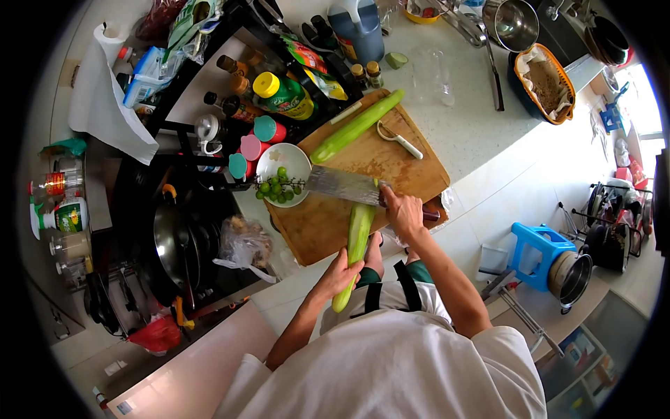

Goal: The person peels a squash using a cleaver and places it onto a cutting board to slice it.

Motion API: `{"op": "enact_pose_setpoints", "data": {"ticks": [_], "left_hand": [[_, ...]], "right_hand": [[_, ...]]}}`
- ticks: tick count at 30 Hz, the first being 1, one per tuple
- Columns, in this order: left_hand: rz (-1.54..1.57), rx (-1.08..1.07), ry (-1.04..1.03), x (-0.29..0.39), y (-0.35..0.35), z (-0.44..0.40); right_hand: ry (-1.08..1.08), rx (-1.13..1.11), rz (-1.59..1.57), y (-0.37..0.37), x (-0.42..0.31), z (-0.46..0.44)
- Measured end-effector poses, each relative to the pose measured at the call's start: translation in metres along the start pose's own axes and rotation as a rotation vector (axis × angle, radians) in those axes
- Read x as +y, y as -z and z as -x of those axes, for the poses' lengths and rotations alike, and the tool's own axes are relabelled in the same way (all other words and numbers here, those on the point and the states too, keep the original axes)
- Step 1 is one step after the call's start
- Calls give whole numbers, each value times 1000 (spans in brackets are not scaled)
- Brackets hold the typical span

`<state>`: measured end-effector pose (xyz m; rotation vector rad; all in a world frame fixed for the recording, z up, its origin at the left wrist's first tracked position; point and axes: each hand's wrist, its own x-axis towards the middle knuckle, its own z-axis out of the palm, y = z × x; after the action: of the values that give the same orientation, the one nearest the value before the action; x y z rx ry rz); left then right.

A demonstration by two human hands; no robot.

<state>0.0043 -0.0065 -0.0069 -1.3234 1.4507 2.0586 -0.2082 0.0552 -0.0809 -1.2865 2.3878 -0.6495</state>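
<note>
My left hand point(340, 274) is closed around the lower part of a long, pale green peeled gourd point(360, 234), which reaches over the near edge of the wooden cutting board point(419, 174). In my right hand point(403, 211) is the handle of a cleaver point(345, 184). Its broad blade lies across the gourd's far end; whether it touches or cuts in, I cannot tell. A second peeled gourd point(358, 126) rests toward the board's far side. Beside that one lies a white-handled peeler point(399, 140).
Left of the board stand a white bowl point(285, 159) with green grapes, several lidded jars point(269, 130) and a yellow-capped bottle point(279, 95). A green cut piece point(396, 60) sits beyond the board. To the right are an orange-rimmed basket point(544, 84) and a blue stool point(534, 255).
</note>
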Motion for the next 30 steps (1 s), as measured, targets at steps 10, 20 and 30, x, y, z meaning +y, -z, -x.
{"op": "enact_pose_setpoints", "data": {"ticks": [10, 20, 30], "left_hand": [[-373, 137, -224, -6, -2, -1], [-547, 210, -322, -11, -4, -4], [-415, 137, -238, -18, -1, -6]], "right_hand": [[86, 30, -13, 1, -7, 12], [30, 4, -21, 0, -1, 3], [-7, -21, 36, 0, 0, -3]]}}
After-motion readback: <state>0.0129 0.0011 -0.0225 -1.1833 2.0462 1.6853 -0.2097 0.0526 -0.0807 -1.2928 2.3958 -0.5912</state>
